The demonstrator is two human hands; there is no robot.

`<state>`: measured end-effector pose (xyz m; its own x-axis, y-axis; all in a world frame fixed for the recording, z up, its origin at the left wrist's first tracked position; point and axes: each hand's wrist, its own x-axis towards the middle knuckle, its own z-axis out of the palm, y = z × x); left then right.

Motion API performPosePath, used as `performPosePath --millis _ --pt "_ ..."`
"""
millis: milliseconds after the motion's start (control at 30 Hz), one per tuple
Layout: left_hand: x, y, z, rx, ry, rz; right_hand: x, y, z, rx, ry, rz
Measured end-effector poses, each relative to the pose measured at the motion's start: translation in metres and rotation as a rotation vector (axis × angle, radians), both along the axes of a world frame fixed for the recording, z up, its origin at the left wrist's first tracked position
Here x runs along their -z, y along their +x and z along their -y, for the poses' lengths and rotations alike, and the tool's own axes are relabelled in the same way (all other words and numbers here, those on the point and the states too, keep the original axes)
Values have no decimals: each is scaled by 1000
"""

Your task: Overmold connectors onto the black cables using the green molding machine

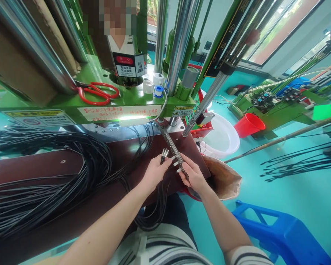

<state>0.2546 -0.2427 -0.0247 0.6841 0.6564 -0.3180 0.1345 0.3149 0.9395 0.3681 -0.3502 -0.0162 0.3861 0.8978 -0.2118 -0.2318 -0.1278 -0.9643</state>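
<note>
Pinching the bar (170, 144) by its near end, the right hand (193, 173) sits by the table (186, 145) edge, a bag (227, 184) at three o'clock, floor (252, 186) beyond. The left hand (155, 170) pinches plugs (164, 153) at the bar's nine o'clock; the bar points toward eleven, at the press (91, 73).

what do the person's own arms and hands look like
The left hand and right hand are ungloved, with no watch or bracelet showing. Both forearms are bare; a pale sleeve with dark stripes shows on the right arm.
</note>
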Motion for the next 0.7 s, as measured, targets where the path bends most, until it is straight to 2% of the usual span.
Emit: performPosePath --millis 267,500,633,700 --pt "2 -1 -1 -11 -88 38 -1 2 1 -49 -52 61" --pt "4 -2 0 -27 40 11 -7 -7 -2 -30 -77 125" --pt "1 -5 -1 -38 -12 44 -10 -10 -1 -38 -91 145" --pt "-3 -6 -3 -85 7 63 -8 -8 0 -30 -77 119"
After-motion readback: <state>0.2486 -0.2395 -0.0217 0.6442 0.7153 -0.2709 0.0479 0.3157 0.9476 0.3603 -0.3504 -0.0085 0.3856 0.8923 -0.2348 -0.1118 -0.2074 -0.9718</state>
